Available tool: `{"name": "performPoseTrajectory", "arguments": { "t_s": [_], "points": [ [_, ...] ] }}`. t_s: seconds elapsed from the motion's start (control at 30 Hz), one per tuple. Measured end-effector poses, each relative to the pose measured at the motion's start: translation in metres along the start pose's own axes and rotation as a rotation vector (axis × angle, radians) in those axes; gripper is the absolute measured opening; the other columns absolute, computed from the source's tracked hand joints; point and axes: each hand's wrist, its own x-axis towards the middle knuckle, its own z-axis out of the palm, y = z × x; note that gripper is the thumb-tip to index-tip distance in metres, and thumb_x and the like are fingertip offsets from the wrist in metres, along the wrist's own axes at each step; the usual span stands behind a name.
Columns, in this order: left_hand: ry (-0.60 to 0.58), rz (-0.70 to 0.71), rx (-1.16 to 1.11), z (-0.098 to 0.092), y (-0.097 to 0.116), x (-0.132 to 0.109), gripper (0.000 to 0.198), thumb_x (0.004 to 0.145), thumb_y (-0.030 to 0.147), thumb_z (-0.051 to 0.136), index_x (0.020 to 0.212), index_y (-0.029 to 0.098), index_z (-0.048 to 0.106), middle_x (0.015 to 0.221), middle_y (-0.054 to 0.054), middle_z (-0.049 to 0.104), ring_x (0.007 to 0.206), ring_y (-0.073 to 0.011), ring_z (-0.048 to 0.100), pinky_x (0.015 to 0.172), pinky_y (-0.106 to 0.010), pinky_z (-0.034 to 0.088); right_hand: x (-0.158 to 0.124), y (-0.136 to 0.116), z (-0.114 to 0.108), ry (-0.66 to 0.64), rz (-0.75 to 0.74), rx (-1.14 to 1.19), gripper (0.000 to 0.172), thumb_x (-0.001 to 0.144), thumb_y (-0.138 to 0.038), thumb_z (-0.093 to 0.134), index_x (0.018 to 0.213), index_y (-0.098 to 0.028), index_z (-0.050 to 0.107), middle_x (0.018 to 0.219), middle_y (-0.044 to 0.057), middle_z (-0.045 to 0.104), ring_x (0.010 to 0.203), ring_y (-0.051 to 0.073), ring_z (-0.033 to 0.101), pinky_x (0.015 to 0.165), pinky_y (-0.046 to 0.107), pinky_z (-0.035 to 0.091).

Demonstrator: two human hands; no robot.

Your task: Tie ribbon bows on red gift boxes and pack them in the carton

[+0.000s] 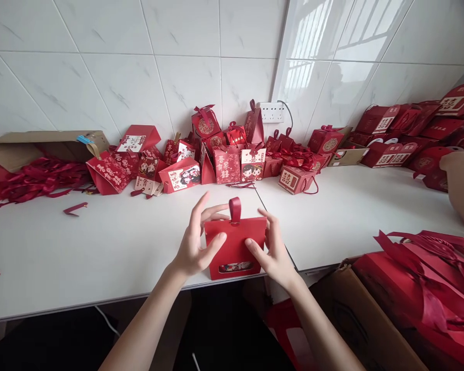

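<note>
A red gift box (235, 245) with a ribbon loop (235, 210) at its top stands upright at the front edge of the white table. A cut-out window low on its near face shows a coloured print inside. My left hand (196, 246) grips the box from the left, thumb on the near face and fingers partly behind it. On the other side my right hand (272, 252) holds it the same way, its thumb against the face and its fingers at the right edge, partly hidden.
Several decorated red boxes (227, 165) line the tiled wall, below a power strip (271, 112). A heap of red ribbons (42, 178) lies at the left. More boxes (388, 152) are stacked at the right. A cardboard carton (365, 314) of red ribboned items stands at the lower right.
</note>
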Motion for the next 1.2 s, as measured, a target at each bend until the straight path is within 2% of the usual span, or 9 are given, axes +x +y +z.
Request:
{"name": "performPoseTrajectory", "arguments": {
  "t_s": [0.07, 0.13, 0.27, 0.43, 0.57, 0.73, 0.9, 1.03, 1.2],
  "points": [
    [-0.071, -0.143, -0.046, -0.002, -0.012, -0.019, 0.08, 0.084, 0.038, 0.055, 0.147, 0.028, 0.006, 0.143, -0.013, 0.041, 0.128, -0.0272, 0.044, 0.103, -0.045, 0.039, -0.009, 0.009, -0.008, 0.008, 0.148, 0.121, 0.032, 0.087, -0.036, 0.058, 0.115, -0.023, 0.052, 0.111, 0.007, 0.062, 0.098, 0.021, 0.061, 0.081, 0.034, 0.051],
    [-0.124, -0.273, -0.058, 0.001, -0.019, -0.036, 0.089, 0.08, 0.046, 0.059, 0.147, 0.027, 0.004, 0.149, -0.014, 0.03, 0.137, -0.031, 0.029, 0.109, -0.051, 0.028, -0.015, 0.018, -0.013, 0.188, 0.229, 0.272, 0.028, 0.083, -0.041, 0.061, 0.104, -0.023, 0.059, 0.107, 0.006, 0.065, 0.096, 0.02, 0.062, 0.08, 0.033, 0.052],
    [-0.102, -0.38, -0.157, 0.023, -0.007, -0.047, 0.089, 0.077, 0.045, 0.064, 0.146, 0.027, 0.01, 0.145, -0.013, 0.036, 0.136, -0.0304, 0.032, 0.11, -0.05, 0.027, -0.018, 0.029, -0.009, 0.471, 0.344, 0.692, 0.037, 0.069, -0.049, 0.073, 0.096, -0.024, 0.064, 0.098, 0.002, 0.07, 0.089, 0.02, 0.064, 0.076, 0.032, 0.054],
    [0.064, -0.264, -0.232, 0.044, 0.025, -0.033, 0.078, 0.069, 0.04, 0.075, 0.134, 0.026, 0.034, 0.133, -0.011, 0.048, 0.124, -0.0281, 0.046, 0.103, -0.041, 0.04, -0.021, 0.02, 0.005, 0.416, 0.502, 0.922, 0.041, 0.071, -0.052, 0.071, 0.101, -0.024, 0.067, 0.098, 0.001, 0.071, 0.085, 0.019, 0.066, 0.074, 0.03, 0.056],
    [0.267, -0.378, -0.355, 0.041, 0.039, -0.02, 0.065, 0.073, 0.043, 0.071, 0.127, 0.025, 0.038, 0.102, -0.005, 0.059, 0.089, -0.0179, 0.063, 0.075, -0.028, 0.054, -0.031, 0.004, 0.011, 0.323, 0.656, 0.912, 0.043, 0.079, -0.057, 0.058, 0.101, -0.022, 0.067, 0.098, 0.005, 0.072, 0.083, 0.022, 0.068, 0.068, 0.033, 0.058],
    [0.199, -0.431, -0.466, 0.032, 0.047, -0.008, 0.034, 0.084, 0.041, 0.058, 0.111, 0.021, 0.052, 0.089, -0.003, 0.062, 0.065, -0.0113, 0.061, 0.054, -0.021, 0.052, -0.043, -0.008, 0.012, 0.302, 0.813, 0.951, 0.036, 0.079, -0.055, 0.059, 0.086, -0.02, 0.068, 0.08, 0.004, 0.071, 0.061, 0.015, 0.066, 0.043, 0.022, 0.054],
    [0.175, -0.391, -0.495, 0.03, 0.037, -0.013, 0.031, 0.087, 0.042, 0.052, 0.108, 0.02, 0.055, 0.102, -0.008, 0.065, 0.084, -0.0181, 0.065, 0.063, -0.025, 0.054, -0.044, -0.022, -0.001, 0.365, 0.656, 0.786, 0.04, 0.08, -0.056, 0.057, 0.1, -0.021, 0.064, 0.09, 0.004, 0.071, 0.058, 0.016, 0.065, 0.041, 0.024, 0.054],
    [-0.007, -0.295, -0.565, 0.037, 0.026, -0.01, 0.041, 0.087, 0.042, 0.052, 0.124, 0.024, 0.052, 0.117, -0.009, 0.064, 0.107, -0.0255, 0.061, 0.081, -0.032, 0.053, -0.057, -0.042, -0.03, 0.59, 0.478, 0.433, 0.041, 0.072, -0.056, 0.066, 0.088, -0.018, 0.064, 0.081, 0.005, 0.071, 0.059, 0.018, 0.064, 0.043, 0.026, 0.052],
    [-0.331, -0.206, -0.362, 0.091, 0.011, 0.018, 0.041, 0.086, 0.041, 0.049, 0.119, 0.02, 0.059, 0.12, -0.01, 0.063, 0.112, -0.0283, 0.058, 0.09, -0.039, 0.051, -0.112, -0.095, -0.072, 0.634, 0.361, -0.11, 0.04, 0.069, -0.054, 0.07, 0.086, -0.019, 0.066, 0.077, 0.007, 0.071, 0.072, 0.025, 0.066, 0.062, 0.034, 0.057]
  ]
}}
